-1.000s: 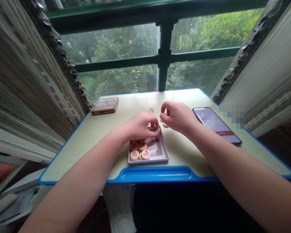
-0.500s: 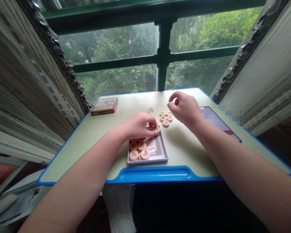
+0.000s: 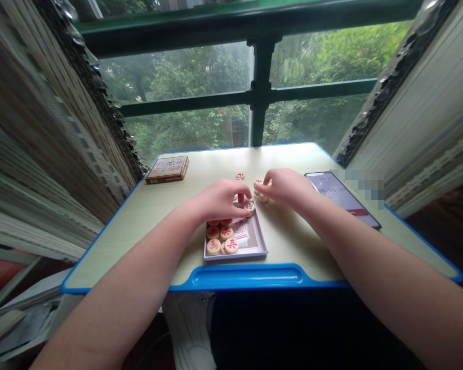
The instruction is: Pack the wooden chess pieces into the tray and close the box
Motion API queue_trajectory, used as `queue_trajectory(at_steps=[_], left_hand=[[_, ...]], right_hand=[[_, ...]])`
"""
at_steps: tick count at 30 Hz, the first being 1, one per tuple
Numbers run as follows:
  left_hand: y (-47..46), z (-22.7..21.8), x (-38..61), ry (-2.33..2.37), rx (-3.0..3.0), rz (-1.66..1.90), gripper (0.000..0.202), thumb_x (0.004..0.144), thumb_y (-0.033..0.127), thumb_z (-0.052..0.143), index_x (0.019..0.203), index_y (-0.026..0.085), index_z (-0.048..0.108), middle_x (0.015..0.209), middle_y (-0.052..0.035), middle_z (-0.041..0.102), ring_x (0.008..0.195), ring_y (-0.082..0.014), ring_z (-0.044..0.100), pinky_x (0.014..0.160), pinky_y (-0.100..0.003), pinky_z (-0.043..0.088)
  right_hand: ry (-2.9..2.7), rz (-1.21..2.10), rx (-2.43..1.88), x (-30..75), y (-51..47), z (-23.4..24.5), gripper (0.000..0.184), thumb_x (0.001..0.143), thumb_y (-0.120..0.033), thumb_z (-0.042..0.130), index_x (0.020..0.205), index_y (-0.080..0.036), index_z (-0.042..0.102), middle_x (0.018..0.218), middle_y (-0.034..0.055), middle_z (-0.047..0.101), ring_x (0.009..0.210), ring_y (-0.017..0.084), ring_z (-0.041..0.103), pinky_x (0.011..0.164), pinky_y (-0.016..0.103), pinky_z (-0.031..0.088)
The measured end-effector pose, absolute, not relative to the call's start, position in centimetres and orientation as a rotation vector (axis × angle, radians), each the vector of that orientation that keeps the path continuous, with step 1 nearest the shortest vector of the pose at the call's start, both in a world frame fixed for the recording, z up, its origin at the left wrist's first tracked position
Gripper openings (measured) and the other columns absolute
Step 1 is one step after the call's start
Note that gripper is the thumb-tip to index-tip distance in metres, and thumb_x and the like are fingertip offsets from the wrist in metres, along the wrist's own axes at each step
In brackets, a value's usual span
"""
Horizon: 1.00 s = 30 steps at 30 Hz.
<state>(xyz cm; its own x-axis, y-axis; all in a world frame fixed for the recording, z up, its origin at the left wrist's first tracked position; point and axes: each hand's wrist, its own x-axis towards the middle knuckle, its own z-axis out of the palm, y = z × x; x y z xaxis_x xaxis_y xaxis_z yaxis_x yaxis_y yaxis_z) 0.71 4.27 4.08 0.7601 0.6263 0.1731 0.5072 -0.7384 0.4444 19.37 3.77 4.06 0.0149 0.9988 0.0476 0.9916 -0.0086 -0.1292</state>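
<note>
My left hand (image 3: pixel 223 199) is over the far side of a shallow white box (image 3: pixel 264 241), its thumb and fingers closed round a wooden xiangqi piece (image 3: pixel 249 207) with a dark character. Inside the box, red-marked xiangqi pieces (image 3: pixel 226 233) fill the left side beside a folded paper (image 3: pixel 241 234) with red lines. On the tabletop right of the box, my right hand (image 3: pixel 287 186) has its curled fingers down on a small cluster of dark-marked pieces (image 3: pixel 264 198), pinching at one and partly covering the group. A few more pieces (image 3: pixel 240 176) lie behind my left hand, partly hidden.
A brown printed box (image 3: pixel 167 168) lies at the table's far left corner. To the right, a phone or tablet (image 3: pixel 341 198) lies flat, showing a timer. A blue tray groove (image 3: pixel 247 276) runs along the front edge. Behind the table stands a green-framed window (image 3: pixel 261 92) between curtains.
My right hand has come down and slightly toward me, from above the cluster onto its pieces. My left hand stays at the box with the same piece.
</note>
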Motion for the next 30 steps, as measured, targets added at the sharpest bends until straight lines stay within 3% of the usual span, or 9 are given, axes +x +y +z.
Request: queue_trajectory(at_steps=[7,24,30], left_hand=[[4.4,3.9,0.8,0.810,2.627,0.456,0.019,0.071,0.031,0.066,0.082,0.016,0.067,0.077,-0.0023,0.064,0.070,-0.0126,0.054,0.064,-0.024,0.041],[4.4,4.1,0.8,0.813,2.603,0.435,0.024,0.068,0.035,0.068,0.085,0.016,0.068,0.077,-0.0018,0.064,0.069,-0.0126,0.054,0.062,-0.023,0.041],[4.7,4.6,0.3,1.022,2.489,0.649,0.020,0.071,0.032,0.064,0.079,0.014,0.068,0.071,-0.0016,0.064,0.059,-0.0100,0.051,0.057,-0.022,0.040]], right_hand=[[-2.164,0.111,-2.118,19.0,3.9,3.4,0.037,0.072,-0.049,0.053,0.089,-0.021,0.070,0.084,0.0094,0.070,0.075,0.023,0.062,0.057,0.027,0.041],[-2.103,0.119,-2.043,18.8,2.9,5.0,0.033,0.075,-0.045,0.053,0.087,-0.020,0.069,0.085,0.0096,0.071,0.075,0.022,0.062,0.055,0.026,0.037],[-2.087,0.165,-1.958,18.4,2.5,5.6,0.035,0.076,-0.046,0.055,0.089,-0.018,0.070,0.082,0.0098,0.070,0.072,0.021,0.061,0.055,0.026,0.037]])
